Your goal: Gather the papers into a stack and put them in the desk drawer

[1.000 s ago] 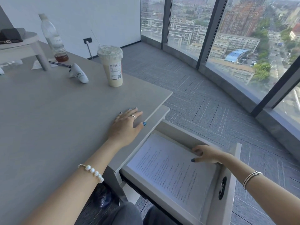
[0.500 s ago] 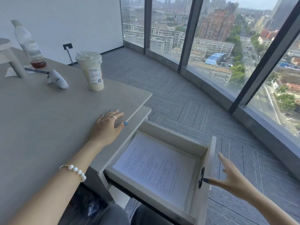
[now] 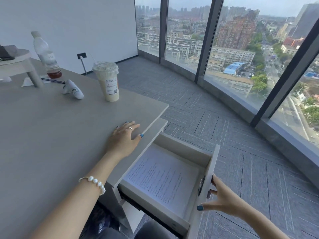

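Observation:
The stack of printed papers [image 3: 162, 178] lies flat inside the pulled-out desk drawer [image 3: 183, 145] at the desk's right side. My right hand [image 3: 222, 199] is against the outer face of the drawer front [image 3: 210, 173], fingers spread and touching the panel near its dark handle, with the thumb below. My left hand [image 3: 124, 137] rests palm down on the grey desk top [image 3: 51, 131] near its right edge, fingers apart, holding nothing.
On the desk's far part stand an iced drink cup [image 3: 107, 81] with a straw, a plastic bottle [image 3: 45, 54], a small white object [image 3: 73, 90] and a raised shelf leg [image 3: 32, 73]. Grey carpet and floor-to-ceiling windows [image 3: 233, 49] lie to the right.
My right hand left the papers inside the drawer, went out past the drawer front, and now touches its outer face. The left hand stayed on the desk.

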Demonstrator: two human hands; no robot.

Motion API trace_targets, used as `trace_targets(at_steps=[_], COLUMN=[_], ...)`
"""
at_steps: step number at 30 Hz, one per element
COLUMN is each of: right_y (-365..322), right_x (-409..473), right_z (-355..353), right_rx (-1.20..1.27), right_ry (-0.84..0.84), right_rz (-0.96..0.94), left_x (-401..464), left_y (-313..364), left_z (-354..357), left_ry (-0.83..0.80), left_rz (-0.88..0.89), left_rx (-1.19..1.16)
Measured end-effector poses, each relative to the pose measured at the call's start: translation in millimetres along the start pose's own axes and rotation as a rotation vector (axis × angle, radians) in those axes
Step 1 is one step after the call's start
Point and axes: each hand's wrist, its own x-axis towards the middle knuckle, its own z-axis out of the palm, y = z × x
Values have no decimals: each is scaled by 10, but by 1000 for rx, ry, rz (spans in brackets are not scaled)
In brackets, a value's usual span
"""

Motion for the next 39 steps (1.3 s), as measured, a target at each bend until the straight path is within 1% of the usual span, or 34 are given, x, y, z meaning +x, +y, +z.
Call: trace_targets(at_steps=[6,11,14,16,19,21,26,32,35,39], right_y=[-298,-526,-655,-703,-781,-845,-899,-854,-893,-939], right_x=[508,873,1070,1204,1379,1461,1628,1696,1677,1579], right_z=[207,406,537,634,768,836,1001,1122,1096,940], right_rx=[-62,-88,-74,-54,-37,-7,36,75,65,61], right_ry=[-75,-76,-74,-68,-52,-43,-11,51,40,-18], right_rz=[-55,-102,-127,-142,-176,-202,-250,-228,-221,-180], left_x=[-6,30,68,52,38,48,63,71,57,44], left_y=[-27,-150,-284,-340,-385,-394,-396,-369,-337,-309], left_z=[-4,-143,-251,-270,-229,-220,-194,-192,-200,-226], left_ry=[-29,-207,-271,-232,-154,-132,-135,-115,-117,-121], left_rz=[14,163,224,240,205,179,158,153,148,131], left_rx=[-8,168,166,120,78,58,60,85,102,79])
